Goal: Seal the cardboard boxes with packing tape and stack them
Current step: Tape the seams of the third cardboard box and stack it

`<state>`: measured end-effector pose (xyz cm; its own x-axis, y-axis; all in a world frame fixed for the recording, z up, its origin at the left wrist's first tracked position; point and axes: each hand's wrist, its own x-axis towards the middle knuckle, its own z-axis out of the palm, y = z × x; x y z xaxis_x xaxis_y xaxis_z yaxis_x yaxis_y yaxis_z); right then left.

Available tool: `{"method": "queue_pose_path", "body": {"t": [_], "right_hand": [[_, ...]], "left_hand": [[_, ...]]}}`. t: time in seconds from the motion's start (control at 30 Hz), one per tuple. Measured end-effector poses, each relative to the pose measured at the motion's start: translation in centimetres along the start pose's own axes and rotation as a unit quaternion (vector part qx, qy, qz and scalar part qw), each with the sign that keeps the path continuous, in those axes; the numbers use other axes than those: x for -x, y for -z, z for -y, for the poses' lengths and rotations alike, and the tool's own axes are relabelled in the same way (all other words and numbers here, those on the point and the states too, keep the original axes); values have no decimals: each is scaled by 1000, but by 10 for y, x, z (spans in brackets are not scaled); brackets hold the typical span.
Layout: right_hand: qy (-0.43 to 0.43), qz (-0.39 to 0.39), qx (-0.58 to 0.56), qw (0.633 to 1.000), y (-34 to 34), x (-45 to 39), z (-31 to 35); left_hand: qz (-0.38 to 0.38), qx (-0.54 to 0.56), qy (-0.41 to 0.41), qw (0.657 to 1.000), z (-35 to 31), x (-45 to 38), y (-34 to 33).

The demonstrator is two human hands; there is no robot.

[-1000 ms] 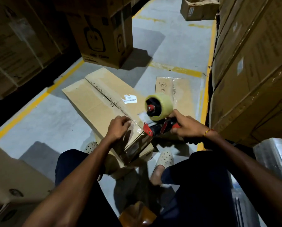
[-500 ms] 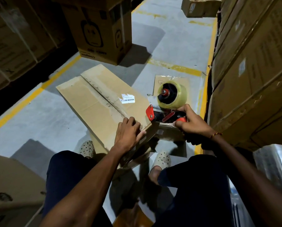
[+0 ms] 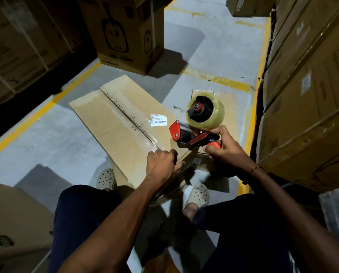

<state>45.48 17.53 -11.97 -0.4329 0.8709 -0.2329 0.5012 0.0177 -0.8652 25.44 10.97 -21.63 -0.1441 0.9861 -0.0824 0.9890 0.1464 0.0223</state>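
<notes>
Cardboard fills the scene as a person crouches over a long flat box (image 3: 113,123) lying on the grey concrete floor (image 3: 46,138). The left hand (image 3: 160,164) reaches forward on a straight forearm, knuckles up, fingers curled over the near end of the box where a strip of clear tape runs along its centre seam. The right hand (image 3: 223,152), wrist bent and wearing a thin bangle (image 3: 255,168), grips the orange handle of a red-and-black tape dispenser (image 3: 192,134), which sits at the near right corner of the box with its roll of clear tape (image 3: 206,111) standing upright above it. A white barcode label (image 3: 158,120) is stuck on the box top just left of the dispenser. Both knees in dark trousers frame the lower view, with two pale perforated clogs (image 3: 197,195) on the floor beneath the box's near end. A printed carton (image 3: 125,36) stands beyond the box, and stacked cartons (image 3: 310,95) line the right side along a yellow floor line (image 3: 252,107).
</notes>
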Motion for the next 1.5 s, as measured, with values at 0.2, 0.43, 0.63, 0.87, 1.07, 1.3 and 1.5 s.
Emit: {"method": "queue_pose_path", "body": {"t": [0.2, 0.43, 0.63, 0.87, 1.07, 1.3, 1.5], "right_hand": [[-5, -19, -91, 996, -17, -7, -6], [-19, -2, -187, 982, -43, -11, 1], [-26, -8, -206, 978, -68, -24, 8], [-31, 7, -212, 977, -93, -52, 16], [-22, 20, -216, 976, -119, -92, 20], [43, -13, -155, 987, -146, -153, 27], [75, -17, -156, 985, -160, -201, 38]], "left_hand": [[68, 19, -56, 996, 29, 5, 10], [120, 66, -80, 987, 67, 39, 16], [-12, 85, -62, 994, 81, 62, -5], [-6, 49, -59, 997, 84, 56, -17], [-87, 99, -17, 991, 114, 13, -19], [-145, 125, 53, 980, 143, -29, -20], [-65, 85, 117, 987, 183, -76, -24]]}}
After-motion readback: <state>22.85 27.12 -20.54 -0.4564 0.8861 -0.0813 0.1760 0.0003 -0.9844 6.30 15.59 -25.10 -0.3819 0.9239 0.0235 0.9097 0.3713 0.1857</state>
